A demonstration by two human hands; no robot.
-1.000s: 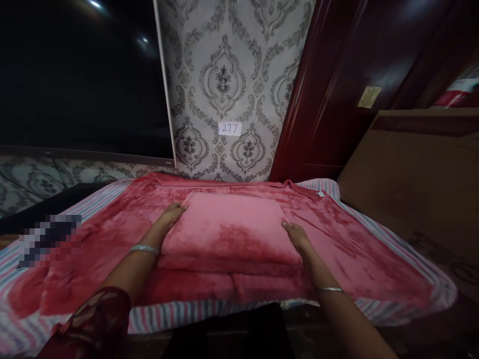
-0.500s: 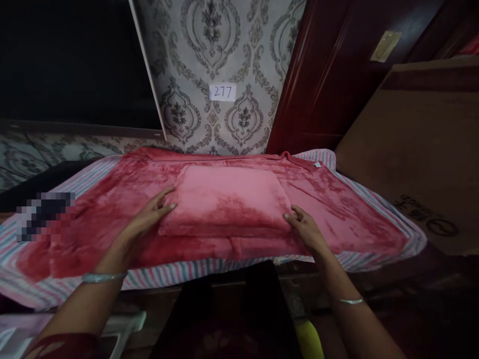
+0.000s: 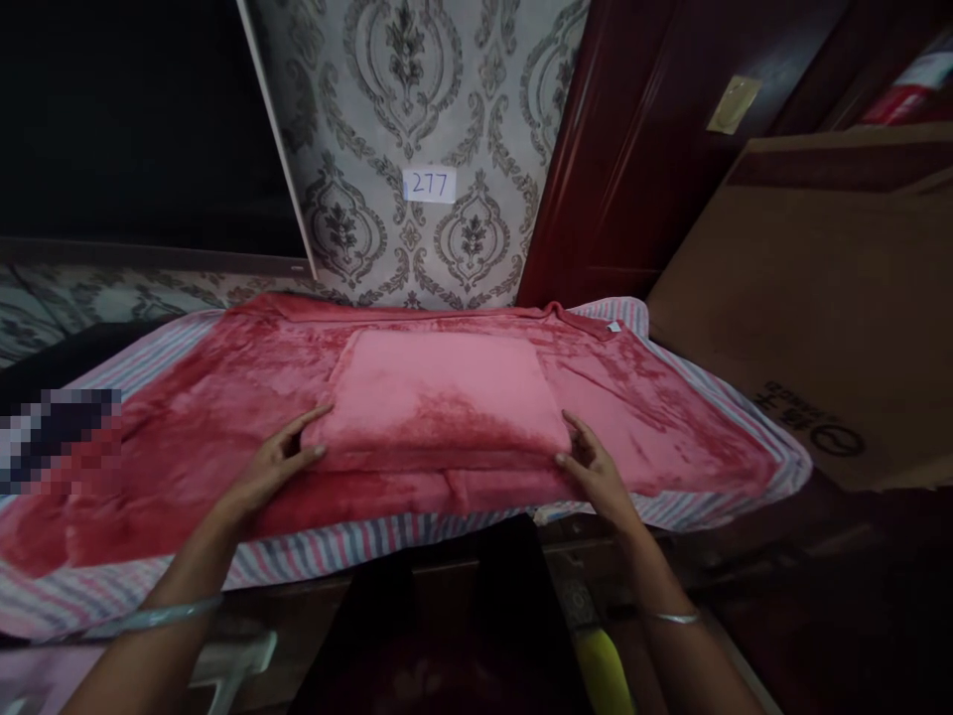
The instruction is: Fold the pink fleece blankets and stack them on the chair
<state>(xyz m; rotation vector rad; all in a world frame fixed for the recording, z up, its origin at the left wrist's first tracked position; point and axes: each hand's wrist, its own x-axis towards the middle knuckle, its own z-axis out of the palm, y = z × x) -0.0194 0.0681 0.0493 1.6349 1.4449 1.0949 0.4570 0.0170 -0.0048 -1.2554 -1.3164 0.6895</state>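
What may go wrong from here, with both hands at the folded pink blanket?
1. The left hand and right hand meet the folded pink blanket only at its near corners; if lifted so, its layers might sag open.
2. It lies on a spread red blanket; a hand might catch that too and drag it.

Pixelated patch at left edge, contents unreadable; folded blanket, underside hidden; red spread and striped sheet, left ends cut by the frame; cardboard box cut at right, print too dim to read; yellow object cut by bottom edge, kind untellable.
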